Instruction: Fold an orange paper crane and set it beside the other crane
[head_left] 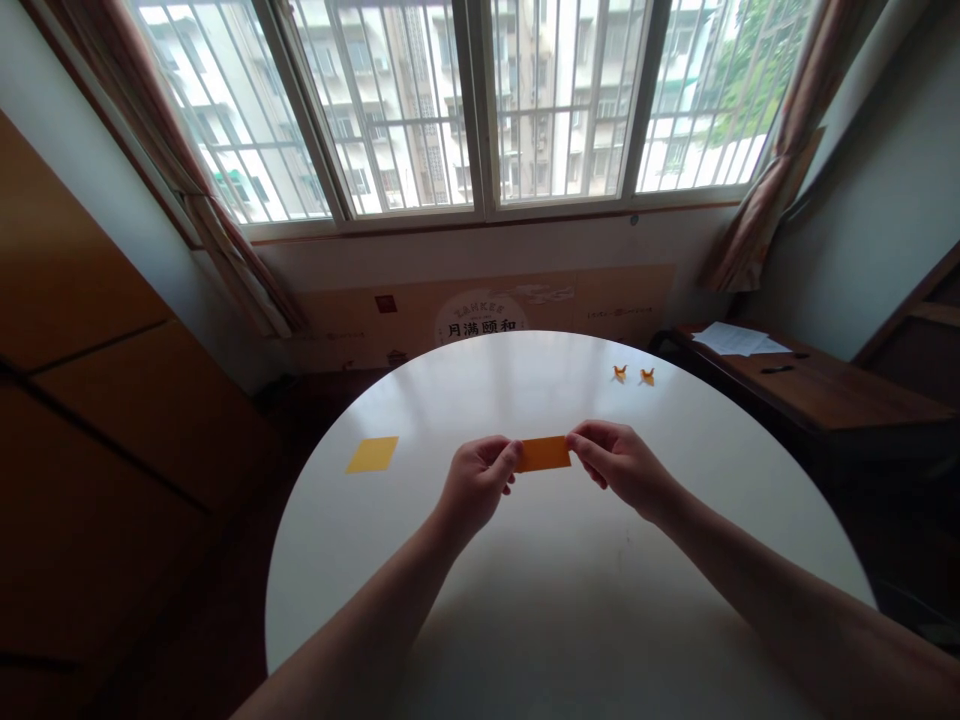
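Note:
A folded orange paper strip (544, 454) is held above the round white table (570, 600), near its middle. My left hand (478, 483) pinches the strip's left end and my right hand (616, 463) pinches its right end. Both hands are closed on the paper with thumbs on top. A flat yellow-orange paper square (373, 454) lies on the table to the left of my hands. Two small folded orange paper figures (634, 375) stand side by side near the table's far right edge.
A low dark wooden bench (817, 385) with white sheets (735, 339) and a pen stands to the right. A printed cardboard panel (480, 315) leans under the barred window. Brown wooden cabinets (90, 420) line the left side.

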